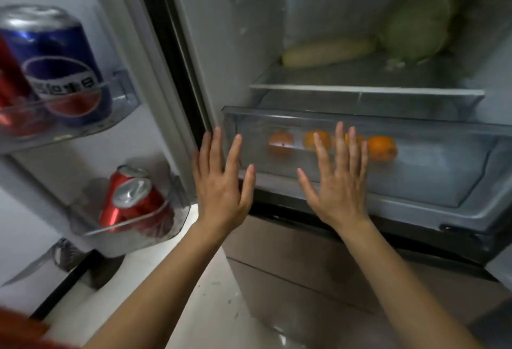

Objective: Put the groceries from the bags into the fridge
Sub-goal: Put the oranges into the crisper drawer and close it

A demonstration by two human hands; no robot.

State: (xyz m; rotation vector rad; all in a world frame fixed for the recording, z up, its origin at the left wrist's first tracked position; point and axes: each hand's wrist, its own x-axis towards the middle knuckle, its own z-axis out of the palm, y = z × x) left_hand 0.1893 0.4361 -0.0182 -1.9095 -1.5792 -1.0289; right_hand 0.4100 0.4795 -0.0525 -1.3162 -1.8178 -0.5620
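1. Nearest: left hand (221, 182) and right hand (338, 179) raised side by side, palms flat toward the clear drawer (443, 179), fingers spread. No grip on anything; both open and empty. Likely posed this way to push the drawer shut evenly, one palm near each side, so as not to skew it on its runners.
2. Left, on the open door (91, 138): red cans (133, 204) leaning in the lower door bin (177, 227); a blue can (58, 66) beside another red one in the upper bin. Kept there probably because the rails stop them rolling.
3. Behind the palms: oranges (382, 148) in a row inside the drawer, seen through its front, apparently corralled there to stay together.
4. Above: glass shelf (365, 89) carrying a cob of corn (327, 52) lying flat, touching a green cabbage (418, 24) set at the back.
5. Bags not in view; hard to say what remains unpacked.
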